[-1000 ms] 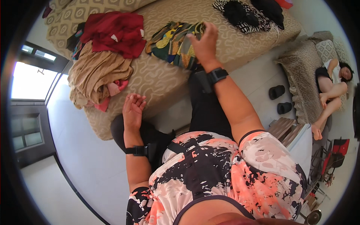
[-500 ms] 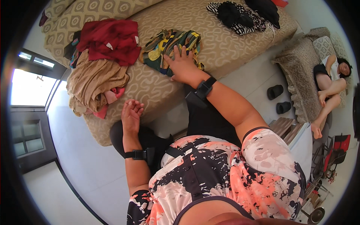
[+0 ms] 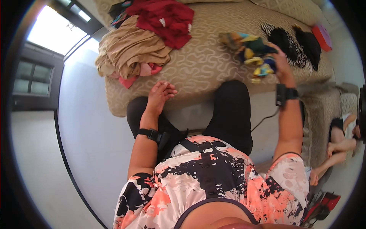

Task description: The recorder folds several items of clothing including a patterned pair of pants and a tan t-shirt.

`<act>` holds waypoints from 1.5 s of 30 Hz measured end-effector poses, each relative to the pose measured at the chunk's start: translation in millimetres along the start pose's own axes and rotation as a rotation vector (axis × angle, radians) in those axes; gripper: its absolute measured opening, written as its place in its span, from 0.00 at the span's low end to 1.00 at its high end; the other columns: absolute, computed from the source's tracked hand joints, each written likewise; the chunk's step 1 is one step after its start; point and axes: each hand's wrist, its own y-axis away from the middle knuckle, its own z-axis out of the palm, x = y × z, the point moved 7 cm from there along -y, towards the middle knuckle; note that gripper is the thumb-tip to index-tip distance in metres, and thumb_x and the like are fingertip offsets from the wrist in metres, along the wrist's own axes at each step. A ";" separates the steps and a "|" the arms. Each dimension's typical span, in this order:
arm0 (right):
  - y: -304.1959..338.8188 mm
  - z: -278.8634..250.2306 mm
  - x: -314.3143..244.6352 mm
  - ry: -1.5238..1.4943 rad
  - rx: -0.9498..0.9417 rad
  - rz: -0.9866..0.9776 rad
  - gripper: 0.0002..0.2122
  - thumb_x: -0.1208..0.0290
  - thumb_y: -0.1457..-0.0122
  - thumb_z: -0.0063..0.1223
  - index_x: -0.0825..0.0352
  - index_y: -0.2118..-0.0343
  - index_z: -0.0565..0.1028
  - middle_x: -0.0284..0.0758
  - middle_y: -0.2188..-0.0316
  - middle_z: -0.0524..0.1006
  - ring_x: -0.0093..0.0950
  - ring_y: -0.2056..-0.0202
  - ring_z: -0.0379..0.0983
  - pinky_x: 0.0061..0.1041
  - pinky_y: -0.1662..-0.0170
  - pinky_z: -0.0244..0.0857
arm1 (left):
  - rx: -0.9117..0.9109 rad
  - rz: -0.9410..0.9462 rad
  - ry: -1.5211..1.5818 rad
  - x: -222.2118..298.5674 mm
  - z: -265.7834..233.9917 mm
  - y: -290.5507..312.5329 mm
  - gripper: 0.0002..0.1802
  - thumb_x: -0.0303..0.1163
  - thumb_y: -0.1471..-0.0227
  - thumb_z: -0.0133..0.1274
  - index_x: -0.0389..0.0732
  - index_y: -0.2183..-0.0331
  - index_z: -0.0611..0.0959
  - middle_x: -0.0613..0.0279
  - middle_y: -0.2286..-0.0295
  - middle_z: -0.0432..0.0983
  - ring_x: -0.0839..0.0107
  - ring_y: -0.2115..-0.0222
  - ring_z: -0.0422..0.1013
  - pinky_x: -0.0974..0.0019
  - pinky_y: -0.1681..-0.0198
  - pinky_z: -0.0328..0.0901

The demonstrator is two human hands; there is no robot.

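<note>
My right hand (image 3: 281, 63) grips the edge of a crumpled garment (image 3: 249, 49) patterned in green, yellow and dark blue, partly raised at the right of the sofa seat. The fingers are partly hidden by the cloth and slightly blurred. My left hand (image 3: 162, 93) rests over the sofa's front edge by my knee, empty, its fingers loosely bent and a little apart. Beyond it lies a heap of clothes: a tan cloth (image 3: 133, 49), a dark red garment (image 3: 166, 21) on its far side, and a pink piece (image 3: 146, 70) poking out beneath.
Black and black-and-white clothes (image 3: 301, 45) lie at the right end of the patterned sofa (image 3: 206, 57), beside a red box-like object (image 3: 322, 38). A person (image 3: 339, 141) reclines on another couch at the far right. A dark door (image 3: 34, 78) stands at the left.
My right hand has closed on the patterned garment and carried it rightward, off its earlier spot beside the heap. The whole view has shifted; my left hand stays near the sofa edge.
</note>
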 end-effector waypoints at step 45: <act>1.3 421.6 9.2 0.901 -0.469 -0.637 0.22 0.67 0.45 0.56 0.64 0.47 0.71 0.46 0.55 0.75 0.48 0.49 0.67 0.41 0.47 0.63 | -0.033 -0.079 0.056 6.5 14.7 12.1 0.09 0.36 0.39 0.49 0.41 0.63 0.75 0.58 0.69 0.79 0.68 0.72 0.78 0.71 0.70 0.70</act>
